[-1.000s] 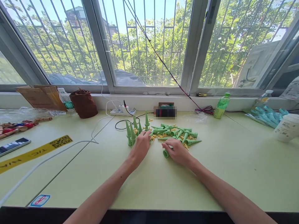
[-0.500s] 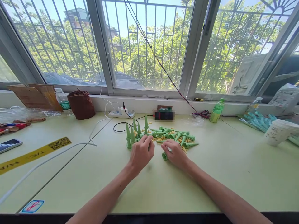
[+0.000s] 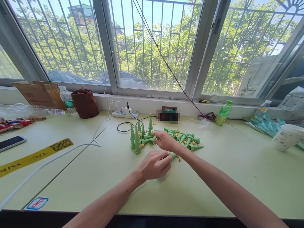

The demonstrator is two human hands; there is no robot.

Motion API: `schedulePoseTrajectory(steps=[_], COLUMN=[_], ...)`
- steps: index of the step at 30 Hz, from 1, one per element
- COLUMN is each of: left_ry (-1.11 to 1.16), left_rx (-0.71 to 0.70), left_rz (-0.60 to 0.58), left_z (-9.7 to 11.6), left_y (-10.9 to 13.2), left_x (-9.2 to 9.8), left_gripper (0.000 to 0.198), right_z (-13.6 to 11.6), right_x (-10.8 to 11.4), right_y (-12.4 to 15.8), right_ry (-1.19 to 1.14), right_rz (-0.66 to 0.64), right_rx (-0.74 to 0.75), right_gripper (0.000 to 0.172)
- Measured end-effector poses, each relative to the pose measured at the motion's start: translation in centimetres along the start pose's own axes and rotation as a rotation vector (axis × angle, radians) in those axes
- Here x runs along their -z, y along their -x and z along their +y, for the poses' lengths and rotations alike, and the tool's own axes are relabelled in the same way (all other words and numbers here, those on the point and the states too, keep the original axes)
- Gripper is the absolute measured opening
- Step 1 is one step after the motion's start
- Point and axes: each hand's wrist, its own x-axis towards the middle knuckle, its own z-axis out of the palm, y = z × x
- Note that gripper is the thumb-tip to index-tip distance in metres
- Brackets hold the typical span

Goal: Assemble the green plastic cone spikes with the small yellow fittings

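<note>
My left hand (image 3: 155,165) is low over the table, its fingers curled round a green plastic cone spike (image 3: 174,155). Just past that spike's end lies a small yellow plastic piece (image 3: 180,159). My right hand (image 3: 165,141) reaches across above it, fingertips pinched at another green cone spike (image 3: 152,140); how firm the hold is stays partly hidden. Left of the hands, several green spikes (image 3: 137,142) stand upright, points up, some with yellow pieces at the side. A pile of loose green spikes (image 3: 189,139) mixed with yellow pieces lies to the right.
Behind the pile are a dark box (image 3: 168,116) and a white power strip (image 3: 125,113) with cables. A brown bag (image 3: 85,103) stands back left, a green bottle (image 3: 223,113) back right. A white cup (image 3: 288,136) is far right; yellow tape (image 3: 35,157) and a phone (image 3: 12,143) lie left.
My right hand has moved left and away from me to the spikes beside the upright group. My left hand has come back toward me and right, onto a spike. The view has shifted slightly.
</note>
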Motion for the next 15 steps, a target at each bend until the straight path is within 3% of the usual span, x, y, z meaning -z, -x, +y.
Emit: schedulePoseTrajectory(steps=[9,15], left_ry=[0.021,0.009], left_rx=[0.012,0.027], left_rz=[-0.003,-0.015], left_z=[-0.2,-0.3], left_y=[-0.1,0.0], left_x=[0.3,0.1], left_gripper=[0.015,0.014], right_z=[-1.2,-1.8], right_x=[-1.8,-1.6], right_y=[-2.8,-3.1], right_ry=[0.090,0.187], right_rz=[-0.115,-0.146], right_rx=[0.046,-0.038], right_gripper=[0.030,0.028])
